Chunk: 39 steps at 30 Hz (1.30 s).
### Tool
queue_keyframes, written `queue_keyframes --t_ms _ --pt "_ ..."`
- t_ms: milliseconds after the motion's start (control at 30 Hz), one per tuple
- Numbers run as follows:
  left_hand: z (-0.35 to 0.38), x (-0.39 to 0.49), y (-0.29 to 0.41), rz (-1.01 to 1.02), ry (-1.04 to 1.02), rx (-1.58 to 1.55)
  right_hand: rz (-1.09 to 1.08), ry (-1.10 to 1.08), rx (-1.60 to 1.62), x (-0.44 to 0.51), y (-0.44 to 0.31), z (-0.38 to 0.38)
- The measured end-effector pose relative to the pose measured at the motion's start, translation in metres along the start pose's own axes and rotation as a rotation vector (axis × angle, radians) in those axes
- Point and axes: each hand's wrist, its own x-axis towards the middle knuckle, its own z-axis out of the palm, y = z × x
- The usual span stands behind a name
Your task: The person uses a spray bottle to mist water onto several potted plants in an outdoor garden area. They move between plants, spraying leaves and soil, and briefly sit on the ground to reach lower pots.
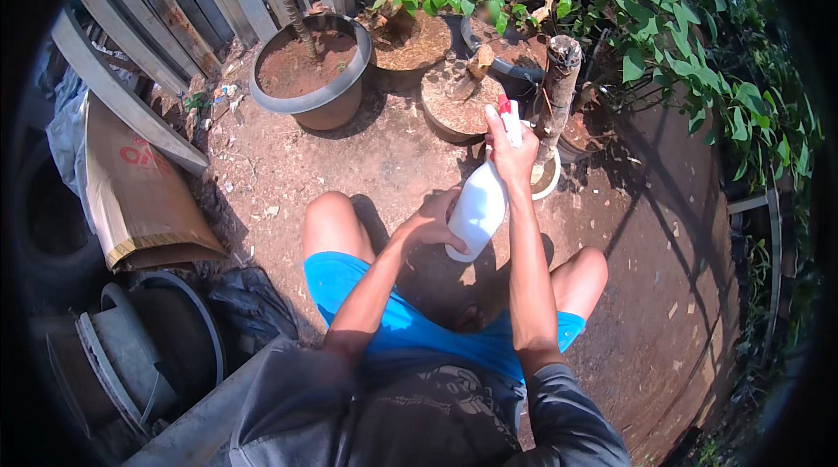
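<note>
A white plastic spray bottle with a red and white trigger head is tilted in front of me. My right hand is wrapped around its neck just below the head, the thumb raised beside the head. My left hand grips the lower part of the bottle, with the thumb near its base. Just beyond the bottle stand a cut, upright trunk in a white-rimmed pot and a round soil-filled pot with a short stump.
A large grey-rimmed pot with a thin trunk stands farther left. Leafy branches hang at the upper right. On the left lie a cardboard box, black plastic and an overturned bucket-like container. Metal strips lean behind.
</note>
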Motion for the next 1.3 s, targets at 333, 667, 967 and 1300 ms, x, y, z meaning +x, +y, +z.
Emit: queue_keyframes --t_ms 333,667,967,1300 --pt "-0.002 0.014 -0.019 0.052 -0.007 -0.132 0.133 0.047 -0.12 0.016 -0.004 0.005" --pt "0.009 0.002 -0.026 0.137 -0.031 -0.164 0.175 -0.164 -0.171 0.008 0.02 0.007" --pt "0.015 -0.015 -0.034 -0.006 -0.118 -0.086 0.255 -0.055 -0.323 -0.02 0.039 0.022" --pt "0.011 -0.023 -0.043 -0.028 -0.129 0.002 0.22 -0.063 -0.117 -0.04 0.046 0.006"
